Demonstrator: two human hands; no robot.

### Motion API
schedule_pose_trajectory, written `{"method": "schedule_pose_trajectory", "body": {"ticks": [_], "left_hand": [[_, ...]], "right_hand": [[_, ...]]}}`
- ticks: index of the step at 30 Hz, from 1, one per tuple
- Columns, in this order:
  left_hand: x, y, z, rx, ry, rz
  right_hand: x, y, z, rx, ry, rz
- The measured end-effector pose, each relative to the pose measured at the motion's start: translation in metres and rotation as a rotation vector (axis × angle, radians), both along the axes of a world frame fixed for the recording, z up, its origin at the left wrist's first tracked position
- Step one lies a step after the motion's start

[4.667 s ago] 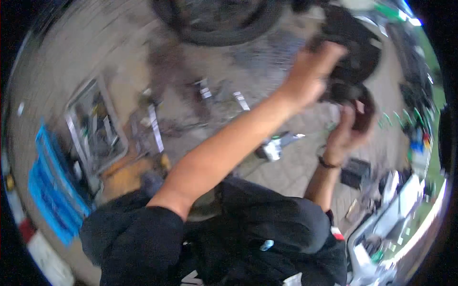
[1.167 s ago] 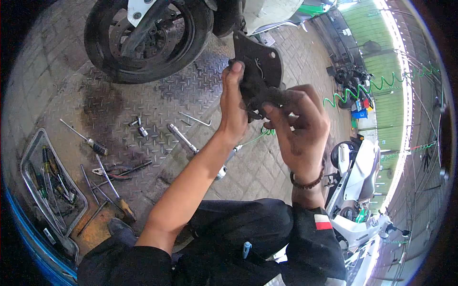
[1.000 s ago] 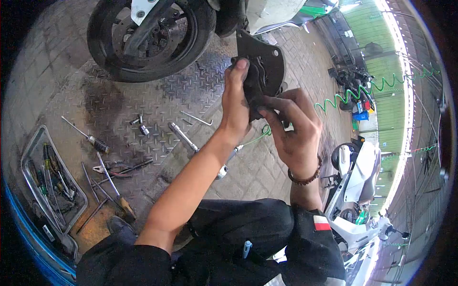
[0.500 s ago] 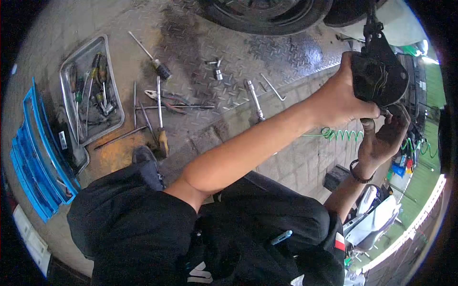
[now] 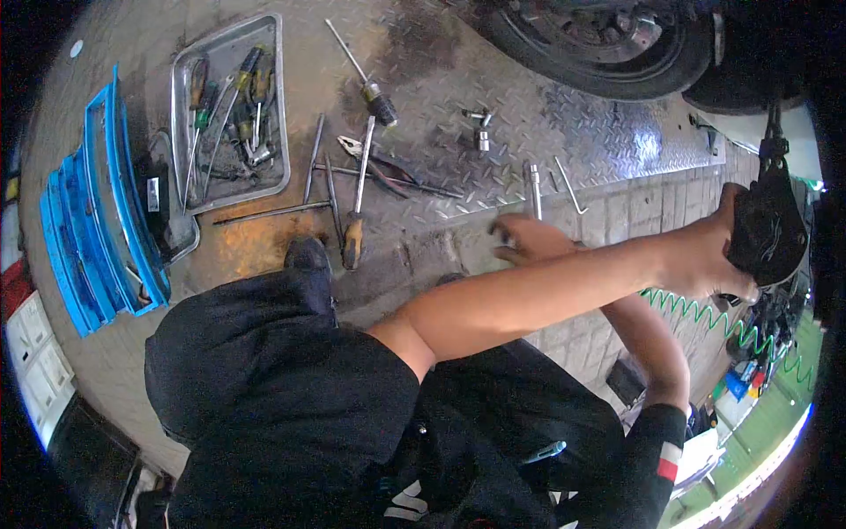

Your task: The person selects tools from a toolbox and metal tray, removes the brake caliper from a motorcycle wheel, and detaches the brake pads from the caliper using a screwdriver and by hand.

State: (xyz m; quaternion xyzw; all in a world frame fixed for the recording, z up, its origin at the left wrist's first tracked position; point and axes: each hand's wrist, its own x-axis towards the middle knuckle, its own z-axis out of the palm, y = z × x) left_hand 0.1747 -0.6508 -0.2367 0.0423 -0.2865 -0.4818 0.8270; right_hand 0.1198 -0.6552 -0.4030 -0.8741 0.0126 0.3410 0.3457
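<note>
At the right, my left hand [image 5: 705, 256] grips a black, rounded, plate-like part [image 5: 765, 234] that hangs from a narrow black fitting beside the vehicle. My right arm crosses beneath the left forearm, and my right hand [image 5: 533, 238] comes out over the floor, holding nothing visible, its fingers apart. Just beyond its fingers lies a chrome socket extension [image 5: 536, 189], its lower end hidden by the hand. A bent hex key [image 5: 571, 187] rests to the right of it. Farther off, a socket with a joint [image 5: 482, 132] sits on the metal plate.
A metal tray [image 5: 284, 115] holds several screwdrivers. Pliers [image 5: 379, 163], screwdrivers and thin bars lie nearby. A blue toolbox [image 5: 106, 212] stands at the left. A wheel [image 5: 608, 44] is at the top, and a green coiled hose [image 5: 705, 319] runs at the right.
My right hand has left the black part and swung left under my left arm toward the socket extension. My left hand keeps its grip. The view has shifted.
</note>
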Motion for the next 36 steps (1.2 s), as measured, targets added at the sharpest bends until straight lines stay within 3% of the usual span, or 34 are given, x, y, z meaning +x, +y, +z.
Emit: {"method": "schedule_pose_trajectory", "body": {"ticks": [1, 3, 9, 17, 18, 19, 21, 23, 24, 25, 26, 29, 30, 31, 32, 34, 36], "left_hand": [[0.0, 0.002, 0.0, -0.008, -0.004, 0.006], [-0.001, 0.004, -0.001, -0.015, -0.013, 0.019], [-0.002, 0.009, -0.005, -0.029, -0.047, 0.057], [-0.004, 0.004, -0.005, -0.03, -0.076, 0.136], [-0.005, 0.0, -0.008, -0.022, -0.079, 0.177], [-0.005, -0.009, -0.009, -0.005, -0.087, 0.244], [-0.012, -0.016, -0.008, 0.025, -0.106, 0.227], [0.006, -0.001, -0.003, 0.09, -0.168, -0.119], [0.01, 0.0, -0.001, 0.137, -0.184, -0.167], [0.013, 0.002, 0.001, 0.184, -0.199, -0.216], [0.013, 0.008, 0.01, 0.137, -0.148, -0.046], [0.019, 0.003, 0.01, 0.174, -0.205, -0.099], [0.02, 0.003, 0.01, 0.215, -0.221, -0.106], [0.019, 0.006, 0.015, 0.234, -0.101, -0.204], [0.021, 0.005, 0.017, 0.224, -0.105, -0.2], [0.023, 0.002, 0.019, 0.197, -0.024, -0.33], [0.02, -0.004, 0.016, 0.194, -0.004, -0.306]], "right_hand": [[0.021, 0.02, -0.015, 0.019, 0.0, 0.161], [0.074, 0.063, -0.05, -0.181, -0.081, 0.323], [0.124, 0.191, -0.079, -0.208, 0.186, 0.054], [0.082, 0.233, -0.146, -0.143, 0.197, -0.38], [0.088, 0.228, -0.114, -0.123, 0.202, -0.428], [0.087, 0.229, -0.122, -0.131, 0.313, -0.484], [0.071, 0.217, -0.117, -0.068, 0.278, -0.531], [0.051, 0.178, -0.067, 0.139, 0.111, -0.563], [0.04, 0.15, -0.059, 0.076, 0.091, -0.646], [0.03, 0.123, -0.051, 0.06, 0.144, -0.553], [0.02, 0.099, -0.026, 0.04, 0.142, -0.476], [-0.049, 0.022, 0.077, -0.131, -0.058, -0.101], [-0.049, 0.014, 0.165, -0.203, 0.344, -0.275], [-0.107, 0.003, 0.168, -0.325, 0.129, -0.4], [-0.135, 0.003, 0.202, -0.361, 0.086, -0.446], [-0.188, 0.019, 0.257, -0.571, 0.12, -0.749], [-0.212, 0.042, 0.319, -0.529, 0.136, -1.019]]}}
